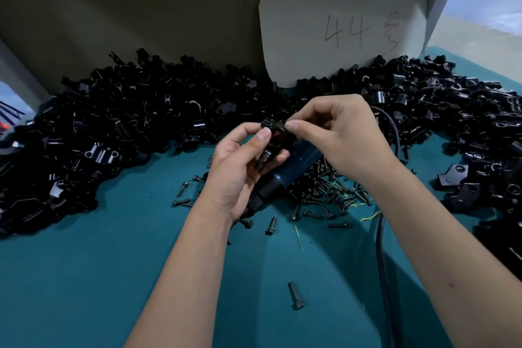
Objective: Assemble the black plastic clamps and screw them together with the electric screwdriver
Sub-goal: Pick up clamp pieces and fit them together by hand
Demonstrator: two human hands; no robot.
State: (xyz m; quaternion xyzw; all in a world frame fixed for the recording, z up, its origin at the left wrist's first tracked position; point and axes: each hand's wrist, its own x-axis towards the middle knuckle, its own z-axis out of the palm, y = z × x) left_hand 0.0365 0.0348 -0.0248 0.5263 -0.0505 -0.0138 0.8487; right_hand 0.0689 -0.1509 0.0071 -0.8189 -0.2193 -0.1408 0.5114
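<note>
I see the left hand gripping a black clamp (above the electric screwdriver). The right hand pinches the clamp's top.

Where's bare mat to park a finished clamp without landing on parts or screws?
Best patch: near-left mat, bordered by the left clamp pile behind and the left forearm. A smaller patch lies between the forearms, holding one stray screw. Crowded: the screw heap beside the screwdriver, the cable, and the right pile.
</note>
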